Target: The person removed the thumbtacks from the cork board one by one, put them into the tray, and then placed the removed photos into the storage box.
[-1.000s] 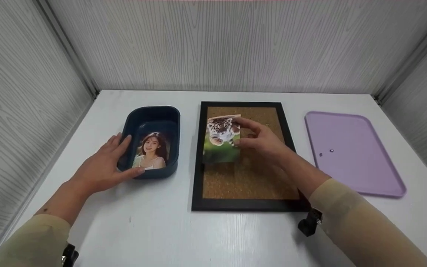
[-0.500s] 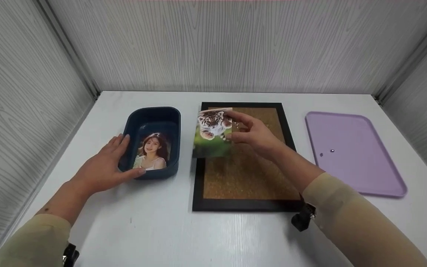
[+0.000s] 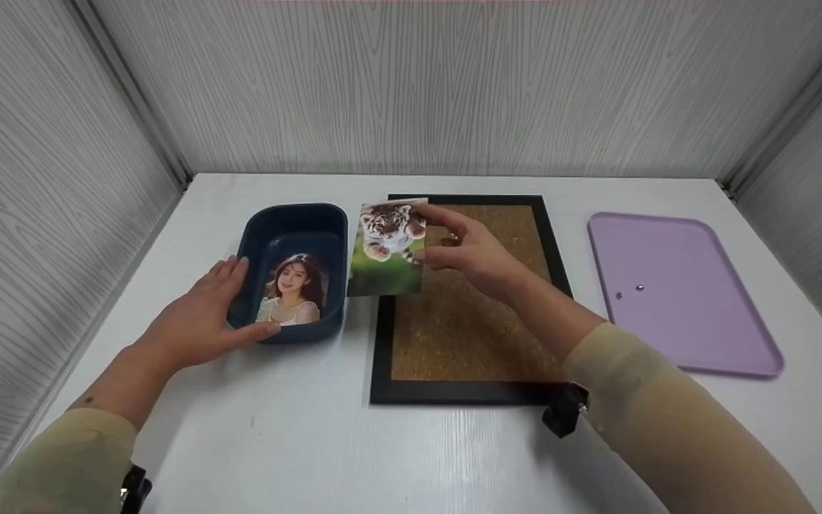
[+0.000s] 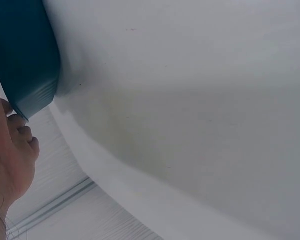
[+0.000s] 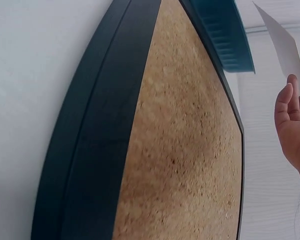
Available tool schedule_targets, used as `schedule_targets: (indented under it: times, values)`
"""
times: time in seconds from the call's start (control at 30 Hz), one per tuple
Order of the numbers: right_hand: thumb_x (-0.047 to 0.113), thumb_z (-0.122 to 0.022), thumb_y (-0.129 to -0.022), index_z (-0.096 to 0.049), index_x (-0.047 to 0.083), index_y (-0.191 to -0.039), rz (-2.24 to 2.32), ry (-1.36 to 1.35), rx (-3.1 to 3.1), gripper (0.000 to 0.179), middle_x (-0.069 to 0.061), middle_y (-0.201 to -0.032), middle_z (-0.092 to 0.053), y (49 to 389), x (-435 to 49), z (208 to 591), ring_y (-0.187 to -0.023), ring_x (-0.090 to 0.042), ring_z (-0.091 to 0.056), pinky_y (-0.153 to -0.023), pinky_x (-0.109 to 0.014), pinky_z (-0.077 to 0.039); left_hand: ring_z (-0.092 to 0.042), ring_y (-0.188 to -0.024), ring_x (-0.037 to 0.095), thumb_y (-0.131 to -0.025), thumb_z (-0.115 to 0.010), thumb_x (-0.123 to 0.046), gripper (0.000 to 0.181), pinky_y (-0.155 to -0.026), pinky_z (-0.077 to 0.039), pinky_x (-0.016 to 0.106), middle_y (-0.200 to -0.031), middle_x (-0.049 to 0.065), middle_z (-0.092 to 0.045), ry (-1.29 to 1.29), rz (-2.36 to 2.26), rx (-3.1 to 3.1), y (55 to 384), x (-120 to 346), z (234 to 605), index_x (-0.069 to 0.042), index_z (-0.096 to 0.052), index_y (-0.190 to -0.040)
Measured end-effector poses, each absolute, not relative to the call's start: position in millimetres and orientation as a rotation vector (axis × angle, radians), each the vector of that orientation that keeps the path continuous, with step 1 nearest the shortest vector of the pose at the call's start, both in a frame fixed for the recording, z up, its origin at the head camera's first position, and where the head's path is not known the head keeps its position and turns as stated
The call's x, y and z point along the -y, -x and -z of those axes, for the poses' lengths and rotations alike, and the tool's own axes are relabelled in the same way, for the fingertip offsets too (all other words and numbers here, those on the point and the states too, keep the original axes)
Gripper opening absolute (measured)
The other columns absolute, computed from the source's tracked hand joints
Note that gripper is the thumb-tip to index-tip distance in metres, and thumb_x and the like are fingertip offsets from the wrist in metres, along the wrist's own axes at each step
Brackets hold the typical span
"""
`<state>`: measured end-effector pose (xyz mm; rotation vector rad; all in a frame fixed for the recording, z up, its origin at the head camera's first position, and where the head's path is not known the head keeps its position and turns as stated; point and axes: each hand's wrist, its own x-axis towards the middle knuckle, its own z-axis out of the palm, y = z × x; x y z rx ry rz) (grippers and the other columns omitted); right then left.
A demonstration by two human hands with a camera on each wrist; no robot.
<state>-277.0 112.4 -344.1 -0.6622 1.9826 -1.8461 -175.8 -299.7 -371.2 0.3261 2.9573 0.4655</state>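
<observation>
My right hand (image 3: 472,253) pinches a tiger photo (image 3: 387,250) by its right edge, thumb and fingers on either side. In the head view the photo overlaps the left border of a cork board (image 3: 482,335) with a black frame. The right wrist view shows the photo's pale back (image 5: 285,47) raised above the cork. My left hand (image 3: 193,314) rests against the left side and near corner of a dark blue bin (image 3: 343,285), fingers spread and thumb along the rim. Inside the bin lies a portrait photo (image 3: 290,293) of a person.
A lilac tray (image 3: 696,307) lies on the right of the white table, with two small shiny pins (image 3: 640,288) near its left side. Grey wood-grain panels (image 3: 411,86) enclose the table at the back and both sides.
My right hand has carried the tiger photo leftward and slightly away from me, from over the cork to the gap beside the bin. My left hand and the bin have stayed put.
</observation>
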Motion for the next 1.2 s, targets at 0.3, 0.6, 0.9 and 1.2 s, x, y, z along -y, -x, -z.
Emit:
schedule_targets:
  times: [0.3,0.6,0.9,1.2]
  values:
    - [0.014,-0.077,-0.098,-0.043,0.022,-0.164,1.829,0.693,-1.999,0.074,0.001,-0.157,-0.048,275.9,-97.7,341.8,-0.121,-0.028,-0.065,-0.098,-0.048,-0.054,-0.01,-0.16,0.047,-0.092,-0.058,-0.081,0.122,-0.124,-0.02,0.068,-0.175,0.026,-0.01,-0.339,-0.438,-2.961,177.8,298.3,370.3,0.001,-0.009,-0.169]
    - [0.014,-0.076,-0.099,-0.042,0.023,-0.165,1.828,0.706,-1.972,0.075,0.002,-0.158,-0.048,275.8,-84.2,342.5,-0.118,-0.029,-0.066,-0.097,-0.048,-0.055,-0.01,-0.16,0.047,-0.091,-0.058,-0.081,0.123,-0.124,-0.02,0.067,-0.175,0.025,-0.01,-0.344,-0.422,-2.954,177.5,299.2,368.1,0.0,-0.01,-0.169]
    - [0.012,-0.079,-0.096,-0.041,0.022,-0.165,1.841,0.665,-1.944,0.079,-0.001,-0.156,-0.048,274.0,-73.6,342.9,-0.111,-0.025,-0.065,-0.098,-0.053,-0.054,-0.01,-0.16,0.047,-0.092,-0.06,-0.079,0.121,-0.124,-0.02,0.068,-0.175,0.025,-0.01,-0.361,-0.431,-2.949,176.4,301.0,367.6,-0.001,-0.009,-0.17]
    - [0.011,-0.08,-0.095,-0.043,0.023,-0.165,1.84,0.623,-1.931,0.08,0.002,-0.161,-0.043,272.5,-59.9,344.3,-0.116,-0.028,-0.066,-0.097,-0.05,-0.054,-0.009,-0.161,0.047,-0.092,-0.06,-0.079,0.122,-0.123,-0.02,0.069,-0.175,0.025,-0.008,-0.361,-0.431,-2.948,175.1,302.3,365.3,-0.003,-0.006,-0.17]
